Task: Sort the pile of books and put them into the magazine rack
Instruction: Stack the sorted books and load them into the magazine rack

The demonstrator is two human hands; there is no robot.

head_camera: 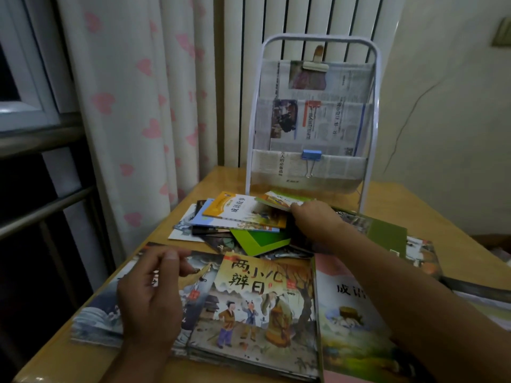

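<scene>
Glossy covers invite slipping; the right hand [311, 214] pinches a thin green book [282, 201] atop the loose pile [243, 225] before the magazine rack [312, 120]; the left hand [150, 291] hovers relaxed, holding nothing; tugging could scatter neighbours.

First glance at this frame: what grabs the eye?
The white magazine rack at the table's far edge, its pockets lined with newspaper and fastened with a blue binder clip. Next, the loose pile of books mid-table, where the right hand pinches a green-edged book. Nearest, a picture book with three painted figures faces up, with the left hand beside it.
</scene>
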